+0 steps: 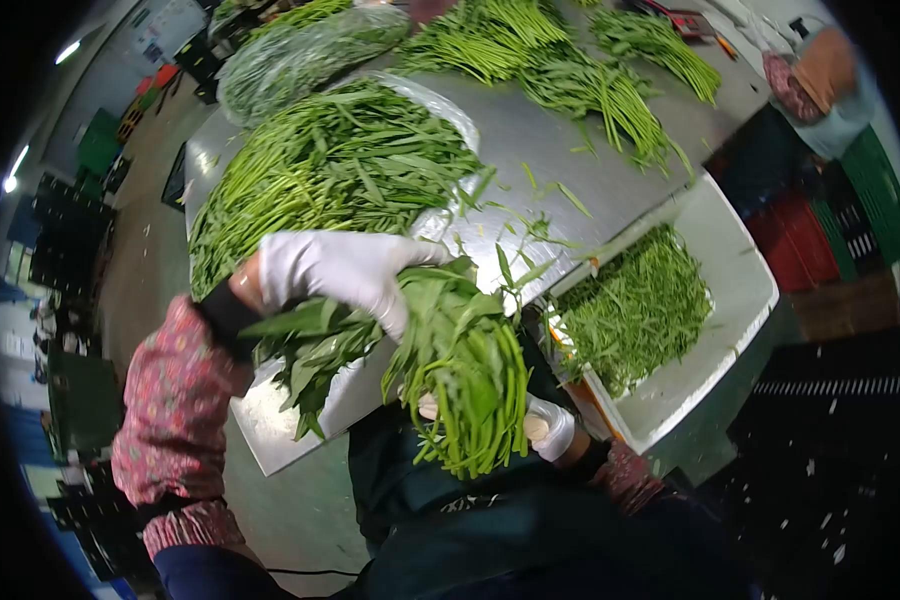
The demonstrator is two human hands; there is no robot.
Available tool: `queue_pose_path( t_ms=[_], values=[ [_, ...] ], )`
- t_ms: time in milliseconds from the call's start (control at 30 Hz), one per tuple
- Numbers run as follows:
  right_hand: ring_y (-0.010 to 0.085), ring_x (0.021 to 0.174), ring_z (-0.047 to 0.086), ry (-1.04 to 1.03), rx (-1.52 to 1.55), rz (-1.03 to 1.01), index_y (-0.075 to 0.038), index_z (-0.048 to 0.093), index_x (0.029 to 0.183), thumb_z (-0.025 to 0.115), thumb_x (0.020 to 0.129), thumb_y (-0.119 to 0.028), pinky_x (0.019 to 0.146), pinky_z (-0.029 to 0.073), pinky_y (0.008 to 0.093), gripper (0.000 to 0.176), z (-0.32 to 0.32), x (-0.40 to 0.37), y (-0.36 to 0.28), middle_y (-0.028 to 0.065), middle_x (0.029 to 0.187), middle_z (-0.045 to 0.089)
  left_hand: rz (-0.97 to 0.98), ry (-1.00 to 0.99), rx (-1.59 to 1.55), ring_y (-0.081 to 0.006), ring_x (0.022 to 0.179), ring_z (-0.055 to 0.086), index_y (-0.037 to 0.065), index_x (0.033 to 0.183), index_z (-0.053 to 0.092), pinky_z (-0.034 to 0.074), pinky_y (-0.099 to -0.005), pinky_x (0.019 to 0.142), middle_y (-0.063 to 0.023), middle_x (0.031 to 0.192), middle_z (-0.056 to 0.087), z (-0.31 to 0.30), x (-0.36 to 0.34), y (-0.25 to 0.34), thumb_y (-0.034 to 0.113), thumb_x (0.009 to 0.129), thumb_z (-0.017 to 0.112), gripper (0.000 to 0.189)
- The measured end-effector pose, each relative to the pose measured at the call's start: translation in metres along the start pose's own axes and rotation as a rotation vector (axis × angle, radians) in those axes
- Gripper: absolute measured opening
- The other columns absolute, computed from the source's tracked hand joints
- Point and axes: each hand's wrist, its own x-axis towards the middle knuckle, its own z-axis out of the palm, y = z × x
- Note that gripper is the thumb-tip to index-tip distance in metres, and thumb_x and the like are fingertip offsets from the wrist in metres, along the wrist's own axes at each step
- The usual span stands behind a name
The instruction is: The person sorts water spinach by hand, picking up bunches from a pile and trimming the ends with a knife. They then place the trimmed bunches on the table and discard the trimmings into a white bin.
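A bunch of water spinach [470, 370] is held in front of my body, its cut stem ends hanging toward me and its leaves bent back to the left. My left hand [335, 270], in a white glove, is wrapped over the leafy part from above, thumb toward the far side. Under and behind the stems, my right hand [550, 430] grips the bunch from the right. It also wears a white glove, and most of its fingers are hidden by the stems. Just beyond my left hand lies a big heap of water spinach [340, 165] on a plastic sheet.
The metal table [530, 145] carries more bunches of greens [610, 100] and a plastic-wrapped bundle [305, 55] at the back. A white bin [745, 290] with loose trimmings [640, 310] stands at right. Another person's arm [820, 80] shows at upper right. Stacked crates [75, 230] line the left.
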Motion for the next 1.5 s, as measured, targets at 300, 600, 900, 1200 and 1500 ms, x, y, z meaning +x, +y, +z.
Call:
queue_pose_path(
  t_ms=[300, 600, 900, 1200, 1500],
  values=[
    [0.0564, 0.129, 0.043, -0.448, 0.479, -0.259, 0.004, 0.041, 0.140, 0.068, 0.076, -0.068, 0.112, 0.026, 0.0686, 0.101, 0.034, 0.042, -0.025, 0.0287, 0.133, 0.052, -0.044, -0.043, -0.151, -0.0191, 0.102, 0.063, -0.007, 0.135, 0.046, 0.050, -0.0316, 0.090, -0.0160, 0.118, 0.066, -0.027, 0.018, 0.021, 0.015, 0.072, 0.082, 0.076],
    [0.0328, 0.087, 0.063, -0.263, 0.379, -0.303, 0.007, 0.029, 0.148, 0.070, 0.082, -0.048, 0.081, 0.051, 0.0485, 0.095, 0.020, 0.036, -0.048, 0.0236, 0.132, 0.051, 0.145, 0.321, 0.734, -0.0309, 0.093, 0.066, 0.010, 0.134, 0.054, 0.052, -0.0382, 0.082, -0.0158, 0.103, 0.069, -0.039, 0.008, 0.050, 0.025, 0.065, 0.085, 0.077],
    [0.0281, 0.086, 0.061, 0.007, 0.276, -0.424, 0.002, 0.041, 0.139, 0.064, 0.087, -0.037, 0.077, 0.052, 0.0465, 0.069, -0.022, 0.038, -0.071, 0.0184, 0.125, 0.050, 0.564, 1.756, -0.008, -0.0235, 0.135, 0.044, 0.005, 0.144, 0.042, 0.037, -0.0394, 0.109, -0.0142, 0.150, 0.043, 0.086, 0.020, -0.052, 0.003, 0.087, 0.066, 0.062],
    [0.0284, 0.083, 0.062, 0.081, 0.267, -0.438, 0.010, 0.038, 0.136, 0.068, 0.081, -0.040, 0.080, 0.054, 0.0430, 0.080, 0.010, 0.047, -0.082, 0.0174, 0.105, 0.060, 0.491, 0.975, -0.951, -0.0139, 0.114, 0.055, -0.001, 0.136, 0.048, 0.046, -0.0285, 0.097, -0.0084, 0.121, 0.057, 0.128, 0.095, -0.064, 0.023, 0.101, 0.055, 0.043],
    [0.0186, 0.100, 0.064, 0.618, -0.554, -0.402, 0.003, 0.055, 0.130, 0.070, 0.090, -0.022, 0.090, 0.050, 0.0323, 0.050, 0.065, 0.063, -0.118, 0.0104, 0.113, 0.067, 0.765, 0.621, -1.226, -0.0152, 0.122, 0.048, 0.006, 0.148, 0.030, 0.040, -0.0306, 0.102, -0.0054, 0.137, 0.049, 0.142, 0.094, -0.050, 0.047, 0.095, 0.062, 0.074]
  ],
)
